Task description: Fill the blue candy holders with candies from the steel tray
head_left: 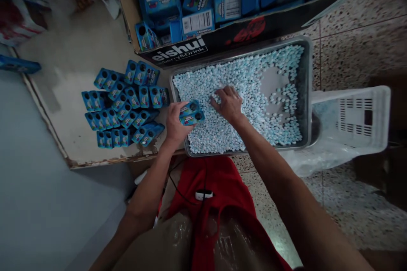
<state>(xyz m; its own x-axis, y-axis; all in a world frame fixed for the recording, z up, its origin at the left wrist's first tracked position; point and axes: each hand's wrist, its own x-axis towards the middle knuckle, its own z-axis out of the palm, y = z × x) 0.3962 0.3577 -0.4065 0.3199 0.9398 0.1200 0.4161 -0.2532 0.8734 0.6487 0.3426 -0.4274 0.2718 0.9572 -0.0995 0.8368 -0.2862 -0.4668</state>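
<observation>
My left hand (178,123) is closed around two small blue candy boxes (191,117), side by side, with round dark holes at their ends. It holds them over the left edge of a metal tray (309,93). Pale blue and white candies (219,135) cover most of the tray. My right hand (229,103) is down among them near the middle, its fingers curled into the candies and their tips partly hidden. Left of the tray, several similar blue boxes (129,103) stand grouped on the table, many with their holes facing up.
A cardboard box (219,36) full of blue cartons stands behind the tray. At the right is a white plastic basket (378,118) with a clear bag. The light table (63,106) has a worn front edge. Another blue box (19,64) lies far left.
</observation>
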